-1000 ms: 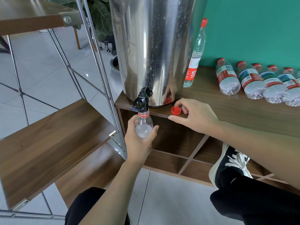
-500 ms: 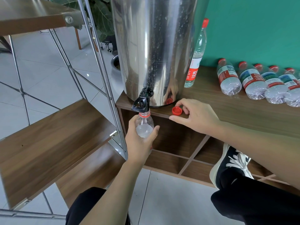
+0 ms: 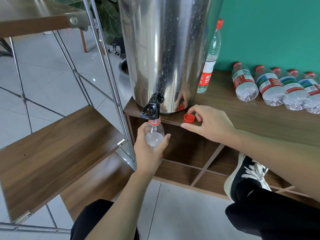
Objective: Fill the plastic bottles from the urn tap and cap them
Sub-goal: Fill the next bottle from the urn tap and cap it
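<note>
A tall steel urn (image 3: 164,49) stands on a wooden cabinet top (image 3: 242,115), its black tap (image 3: 152,108) hanging over the front edge. My left hand (image 3: 150,151) grips an open clear plastic bottle (image 3: 154,132) upright, its mouth right under the tap; water fills it to about the shoulder. A red cap (image 3: 189,117) lies on the cabinet top by the urn's base. My right hand (image 3: 209,125) rests on the cabinet edge, fingers curled round the cap and touching it.
One capped bottle (image 3: 210,59) stands upright behind the urn. Several capped bottles (image 3: 270,85) lie side by side at the right against the green wall. A metal-framed wooden shelf (image 3: 52,144) stands at the left. My shoe (image 3: 245,179) is at the cabinet's lower compartments.
Almost nothing has moved. The left hand keeps the bottle under the tap and the right hand stays at the red cap.
</note>
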`<action>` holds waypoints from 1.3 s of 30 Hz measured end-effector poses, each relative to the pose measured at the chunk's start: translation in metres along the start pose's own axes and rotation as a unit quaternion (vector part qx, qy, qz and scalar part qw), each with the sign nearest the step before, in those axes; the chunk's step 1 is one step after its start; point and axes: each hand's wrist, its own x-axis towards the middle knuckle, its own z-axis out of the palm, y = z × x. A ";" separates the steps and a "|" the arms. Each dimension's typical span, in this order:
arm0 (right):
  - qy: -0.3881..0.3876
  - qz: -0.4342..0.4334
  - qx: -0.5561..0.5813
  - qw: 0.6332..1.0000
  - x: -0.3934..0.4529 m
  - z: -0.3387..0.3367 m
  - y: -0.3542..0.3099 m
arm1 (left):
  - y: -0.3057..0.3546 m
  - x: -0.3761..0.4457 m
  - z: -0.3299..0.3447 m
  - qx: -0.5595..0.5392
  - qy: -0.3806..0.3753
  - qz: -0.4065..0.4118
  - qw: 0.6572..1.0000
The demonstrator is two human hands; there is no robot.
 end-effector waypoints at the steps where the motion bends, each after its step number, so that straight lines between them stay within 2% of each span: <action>1: 0.000 0.000 0.000 1.000 0.000 0.000 0.000 | 0.000 0.000 0.000 0.000 0.000 -0.001 1.000; 39: -0.001 -0.001 0.005 1.000 0.000 0.000 0.001 | -0.003 0.000 0.001 -0.001 0.001 -0.001 1.000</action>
